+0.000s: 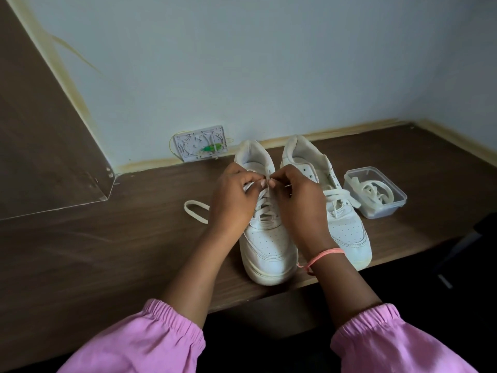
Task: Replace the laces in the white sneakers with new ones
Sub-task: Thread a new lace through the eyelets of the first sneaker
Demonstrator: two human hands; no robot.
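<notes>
A clear plastic box sits open on the brown tabletop, just right of the shoes, with a coiled white lace lying inside it. Two white sneakers stand side by side near the tabletop's front edge, their long axes running front to back, toes toward the person and heels toward the wall. The left sneaker is laced partway up; both hands meet over its upper eyelets. The left hand pinches one end of the shoe's lace, and the right hand pinches the lace close beside it, fingertips almost touching. A loop of that lace lies on the tabletop to the left. The right sneaker has a loose lace draped across its tongue.
</notes>
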